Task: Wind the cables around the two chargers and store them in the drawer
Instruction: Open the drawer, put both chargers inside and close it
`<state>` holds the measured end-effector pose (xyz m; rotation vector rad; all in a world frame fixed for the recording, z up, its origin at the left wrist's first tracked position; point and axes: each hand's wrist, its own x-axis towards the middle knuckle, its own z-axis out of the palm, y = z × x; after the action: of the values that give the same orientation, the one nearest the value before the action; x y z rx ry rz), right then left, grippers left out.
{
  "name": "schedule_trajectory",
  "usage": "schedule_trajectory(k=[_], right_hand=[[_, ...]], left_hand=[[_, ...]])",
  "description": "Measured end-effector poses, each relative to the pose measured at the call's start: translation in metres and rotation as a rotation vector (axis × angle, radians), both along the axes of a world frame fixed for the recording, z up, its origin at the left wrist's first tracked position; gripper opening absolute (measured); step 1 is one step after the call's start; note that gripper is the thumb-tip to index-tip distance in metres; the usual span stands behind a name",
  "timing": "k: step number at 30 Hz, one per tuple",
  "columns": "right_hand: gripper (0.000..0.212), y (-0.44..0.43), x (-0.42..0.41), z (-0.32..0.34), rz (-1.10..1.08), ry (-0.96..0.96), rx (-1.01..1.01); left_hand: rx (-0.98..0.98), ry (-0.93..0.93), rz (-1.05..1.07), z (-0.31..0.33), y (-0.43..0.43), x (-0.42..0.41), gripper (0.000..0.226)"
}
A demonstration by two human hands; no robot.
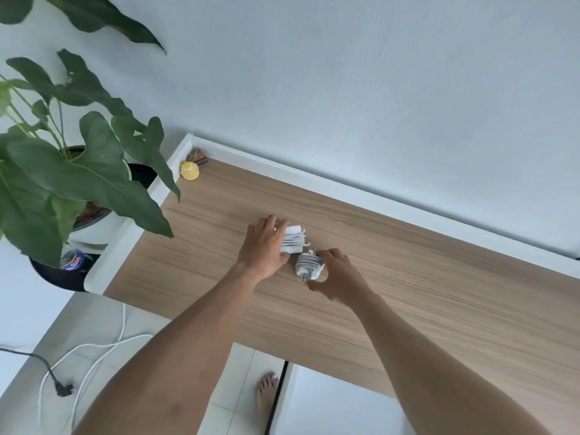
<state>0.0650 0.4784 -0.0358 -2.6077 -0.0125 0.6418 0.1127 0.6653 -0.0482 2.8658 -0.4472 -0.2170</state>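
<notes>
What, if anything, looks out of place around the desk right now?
On the desk nothing: the left hand grips the larger charger, the right hand the smaller charger, both wound. On the floor at left, white cables and a black plug lie in loose loops.

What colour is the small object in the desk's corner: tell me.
The small object is yellow; head view shows it best.

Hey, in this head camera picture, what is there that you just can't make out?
Head view:
Drawer: nowhere in view; the desk top covers whatever is below it.
Larger charger: its left side is under the left hand.
Smaller charger: its right side is behind the right hand; cable end too small to follow.
Brown item behind the yellow object: too small to identify.
</notes>
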Motion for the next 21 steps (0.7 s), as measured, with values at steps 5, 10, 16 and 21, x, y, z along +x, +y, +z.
schedule_trajectory(k=[5,10,16,21], right_hand=[[0.08,0.008,-0.002,-0.007,0.021,-0.084,-0.109],[0.068,0.007,-0.013,-0.007,-0.019,-0.192,-0.132],[0.064,-0.021,-0.036,0.011,-0.067,-0.246,-0.118],[0.062,-0.048,-0.072,0.031,-0.137,-0.302,-0.085]], left_hand=[[0.057,-0.055,-0.011,-0.001,0.0,0.001,0.065],[0.08,-0.091,-0.007,0.001,-0.001,-0.002,0.063],[0.054,-0.065,0.009,0.017,-0.005,-0.023,0.064],[0.005,-0.093,0.017,0.041,-0.027,-0.061,0.061]])
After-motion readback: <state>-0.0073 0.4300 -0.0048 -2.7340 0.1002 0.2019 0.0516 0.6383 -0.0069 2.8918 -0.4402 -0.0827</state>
